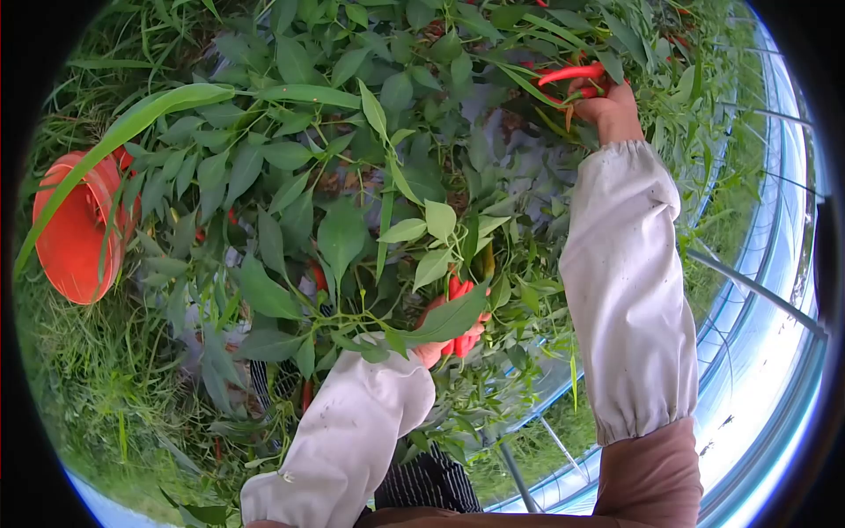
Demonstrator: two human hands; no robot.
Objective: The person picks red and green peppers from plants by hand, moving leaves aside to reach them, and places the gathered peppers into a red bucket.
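My left hand [430, 354] is closed around several red chili peppers [461, 343], low in the middle of the view. A broad green leaf crosses in front of it and hides most of its fingers. At the upper right, my right hand [614, 111] reaches into the pepper plants [343, 236], its fingers curled at a red chili pepper [572, 73]. A second red pepper shows just below that one, against the fingers. Leaves cover part of the fingertips. Both forearms wear pale sleeve covers.
An orange-red bucket [77, 238] lies tipped in the grass at the left, with a long grass blade across it. Clear plastic sheeting [748, 352] on metal poles curves along the right side. More red peppers hang among the leaves.
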